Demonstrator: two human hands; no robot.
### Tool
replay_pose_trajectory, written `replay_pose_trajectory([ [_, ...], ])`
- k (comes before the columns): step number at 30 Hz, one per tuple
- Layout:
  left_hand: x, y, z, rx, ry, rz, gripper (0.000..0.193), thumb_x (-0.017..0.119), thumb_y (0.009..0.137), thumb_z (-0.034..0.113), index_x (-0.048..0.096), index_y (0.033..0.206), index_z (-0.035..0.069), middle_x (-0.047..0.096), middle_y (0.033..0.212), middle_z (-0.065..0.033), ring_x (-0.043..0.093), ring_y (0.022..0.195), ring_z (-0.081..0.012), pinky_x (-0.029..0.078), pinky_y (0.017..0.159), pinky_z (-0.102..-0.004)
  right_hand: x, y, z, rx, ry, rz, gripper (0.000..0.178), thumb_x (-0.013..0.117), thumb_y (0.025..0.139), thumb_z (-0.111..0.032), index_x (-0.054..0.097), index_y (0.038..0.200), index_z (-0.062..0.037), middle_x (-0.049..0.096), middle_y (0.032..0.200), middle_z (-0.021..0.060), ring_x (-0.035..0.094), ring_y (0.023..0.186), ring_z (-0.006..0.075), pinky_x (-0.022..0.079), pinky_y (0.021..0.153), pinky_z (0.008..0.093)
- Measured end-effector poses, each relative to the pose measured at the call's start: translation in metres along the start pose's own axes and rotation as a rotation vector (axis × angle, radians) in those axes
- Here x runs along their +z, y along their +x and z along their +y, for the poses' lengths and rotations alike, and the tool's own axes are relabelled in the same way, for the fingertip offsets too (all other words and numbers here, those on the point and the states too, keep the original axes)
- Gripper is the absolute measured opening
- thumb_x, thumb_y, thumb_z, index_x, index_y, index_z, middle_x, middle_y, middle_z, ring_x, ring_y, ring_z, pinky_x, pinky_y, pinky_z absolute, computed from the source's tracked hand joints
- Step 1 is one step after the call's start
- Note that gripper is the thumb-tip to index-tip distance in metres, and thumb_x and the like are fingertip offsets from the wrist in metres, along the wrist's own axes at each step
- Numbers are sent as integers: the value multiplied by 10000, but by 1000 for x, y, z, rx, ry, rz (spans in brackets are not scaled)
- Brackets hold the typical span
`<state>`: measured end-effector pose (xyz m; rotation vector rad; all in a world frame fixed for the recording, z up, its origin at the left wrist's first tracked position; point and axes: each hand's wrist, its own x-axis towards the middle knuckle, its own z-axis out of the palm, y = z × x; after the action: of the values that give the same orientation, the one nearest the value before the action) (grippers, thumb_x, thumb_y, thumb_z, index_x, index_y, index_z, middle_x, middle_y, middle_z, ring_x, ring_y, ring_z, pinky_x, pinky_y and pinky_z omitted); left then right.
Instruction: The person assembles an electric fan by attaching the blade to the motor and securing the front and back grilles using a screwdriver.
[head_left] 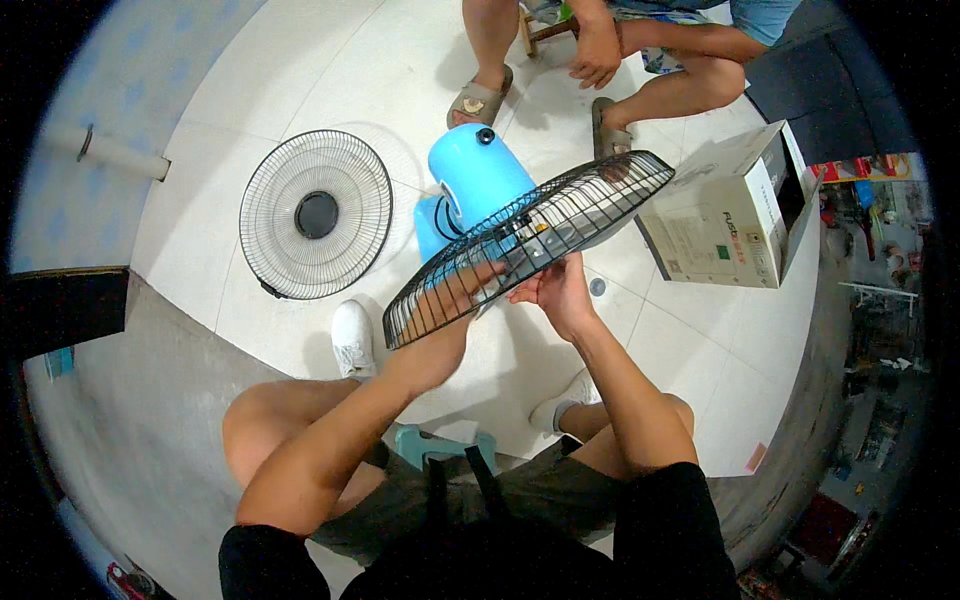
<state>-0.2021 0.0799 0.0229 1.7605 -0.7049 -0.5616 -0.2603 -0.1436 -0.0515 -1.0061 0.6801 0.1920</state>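
A light-blue fan body (pixel 482 178) stands on the floor before me, with a black wire rear guard (pixel 612 205) tilted at its front. Grey, partly see-through fan blades (pixel 597 236) show inside the guard. My left hand (pixel 450 296) reaches in at the guard's lower left, its blurred fingers seen through the bars and pointing at the hub. From the right, my right hand (pixel 565 294) comes up under the guard's near side, fingers bent and thumb close to the hub. Whatever lies between those fingertips is hidden. A separate round front guard (pixel 345 172) with a dark centre disc lies flat at the left.
An open cardboard box (pixel 722 215) stands at the right. Beyond the fan sits another person in sandals, their hand (pixel 597 52) hanging by the knee. A teal stool (pixel 440 447) is under me. A pale pipe (pixel 135 150) runs out at the left wall. Cluttered goods (pixel 880 330) line the far right.
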Motion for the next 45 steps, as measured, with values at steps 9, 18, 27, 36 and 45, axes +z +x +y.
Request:
replay_pose_trajectory([
  [9,16,28,-27,-136,-262,16,355,508,1010,96,566,1354,31,625,1306,-157,611,1163,-304,448,1042,-386,-5,-1,7,-66,-53,12,792,233,982,-702,574,1009,12,632,845,136,692,774,272,572,727,374],
  [18,18,16,-34,-103,-121,40,384,466,1030,117,545,1396,30,585,1387,-141,565,1246,-278,420,1078,-377,-2,-25,7,-201,-147,155,536,461,1045,-439,644,979,61,685,850,157,692,709,239,572,674,330],
  [27,24,-6,-24,50,-43,-10,445,512,1008,116,501,1443,23,530,1461,-161,519,1318,-294,398,1100,-392,-4,-19,1,-182,-87,122,178,602,983,-111,677,924,39,695,787,119,636,630,170,510,591,295],
  [36,31,7,-7,115,118,125,374,566,996,40,573,1370,19,630,1335,-186,613,1240,-313,473,1035,-389,5,-23,-5,-246,-144,201,119,664,917,-29,705,835,47,649,698,72,525,555,108,399,519,257],
  [45,32,8,0,110,204,116,353,554,994,14,578,1346,20,636,1315,-198,627,1212,-352,493,1012,-390,10,-24,-5,-301,-180,249,123,643,917,-14,704,829,46,650,704,60,531,562,95,379,509,245],
])
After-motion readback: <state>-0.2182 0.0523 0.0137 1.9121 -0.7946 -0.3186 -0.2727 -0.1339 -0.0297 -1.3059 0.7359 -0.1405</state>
